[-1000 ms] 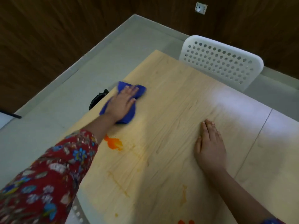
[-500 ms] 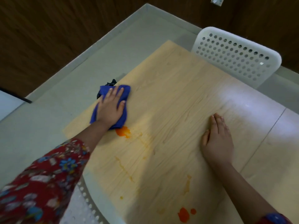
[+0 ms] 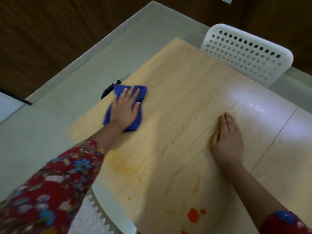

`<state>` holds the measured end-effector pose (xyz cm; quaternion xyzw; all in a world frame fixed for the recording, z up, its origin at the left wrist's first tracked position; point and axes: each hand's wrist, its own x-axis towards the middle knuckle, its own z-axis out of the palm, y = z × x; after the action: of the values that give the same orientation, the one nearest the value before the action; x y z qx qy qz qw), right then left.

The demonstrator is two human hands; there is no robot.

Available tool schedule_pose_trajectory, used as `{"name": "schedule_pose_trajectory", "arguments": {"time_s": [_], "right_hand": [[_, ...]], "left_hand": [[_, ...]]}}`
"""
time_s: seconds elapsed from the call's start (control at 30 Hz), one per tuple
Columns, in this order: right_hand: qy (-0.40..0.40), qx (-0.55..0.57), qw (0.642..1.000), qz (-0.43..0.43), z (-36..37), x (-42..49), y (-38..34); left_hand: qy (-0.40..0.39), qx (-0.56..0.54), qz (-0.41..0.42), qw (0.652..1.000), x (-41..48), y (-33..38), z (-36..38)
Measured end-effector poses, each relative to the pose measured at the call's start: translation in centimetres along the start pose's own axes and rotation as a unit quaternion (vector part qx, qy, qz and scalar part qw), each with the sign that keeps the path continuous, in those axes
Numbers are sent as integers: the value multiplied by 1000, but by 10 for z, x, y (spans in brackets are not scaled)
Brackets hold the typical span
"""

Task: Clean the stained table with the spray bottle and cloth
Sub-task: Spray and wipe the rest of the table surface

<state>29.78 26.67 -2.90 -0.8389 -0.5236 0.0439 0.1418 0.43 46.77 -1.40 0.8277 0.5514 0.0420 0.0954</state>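
A blue cloth (image 3: 141, 92) lies on the light wooden table (image 3: 182, 92) near its left edge. My left hand (image 3: 125, 108) presses flat on the cloth with fingers straight. My right hand (image 3: 228, 141) rests palm down on the table's middle right, fingers straight and together. A smeared orange stain (image 3: 119, 166) spreads near my left forearm. A bright orange blot (image 3: 193, 215) with a smaller dot sits near the table's front edge, and a faint streak (image 3: 196, 184) lies above it. No spray bottle is in view.
A white perforated chair (image 3: 248, 54) stands at the table's far side. Another white perforated chair (image 3: 94, 215) is at the near left. A black object (image 3: 108, 90) shows on the grey floor just past the table's left edge. Dark wooden walls lie behind.
My left hand slid the cloth back over the orange spot and away again, leaving the spot smeared and paler. My right hand stayed flat. The view shifted, showing more of the front edge.
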Motion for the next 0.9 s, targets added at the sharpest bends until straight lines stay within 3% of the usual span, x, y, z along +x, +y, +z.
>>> {"name": "schedule_pose_trajectory", "arguments": {"time_s": [0.07, 0.13, 0.2, 0.23, 0.27, 0.33, 0.37, 0.4, 0.47, 0.57, 0.67, 0.73, 0.8, 0.9], "right_hand": [[1, 6, 1000, 1, -1, -1, 2], [-6, 11, 1000, -7, -2, -4, 4], [-1, 18, 1000, -11, -3, -3, 6], [2, 22, 1000, -9, -3, -3, 5], [4, 25, 1000, -3, -3, -3, 4], [12, 32, 999, 6, -1, -1, 1], [16, 39, 999, 8, 0, 1, -1], [20, 47, 999, 10, -2, 0, -1], [23, 96, 995, 16, -5, -1, 2], [20, 262, 964, 26, -20, -8, 7], [44, 340, 939, 37, -37, -35, 15], [60, 312, 945, 79, -44, -73, 31], [84, 253, 954, 136, -49, -119, 52], [107, 203, 958, 173, -44, -161, 70]], "left_hand": [[-6, -3, 66, 998, -17, 52, 17], [-59, 17, 254, 965, -73, 76, 25], [-100, 16, 394, 914, -100, 49, 15], [-91, 22, 399, 912, -95, 27, 12], [-71, 28, 346, 935, -84, 5, 11], [-16, 21, 96, 995, -47, -20, 6], [7, 22, -20, 1000, -28, -17, 3], [15, 22, -80, 996, -12, 0, 3], [11, 19, -61, 998, 5, 52, 10], [-25, 3, 102, 994, -18, 136, 31], [-88, 15, 330, 940, -103, 160, 37], [-96, -11, 413, 906, -118, 121, 29], [-56, -12, 343, 938, -99, 78, 26], [-13, 28, 78, 996, -57, 68, 22]]}}
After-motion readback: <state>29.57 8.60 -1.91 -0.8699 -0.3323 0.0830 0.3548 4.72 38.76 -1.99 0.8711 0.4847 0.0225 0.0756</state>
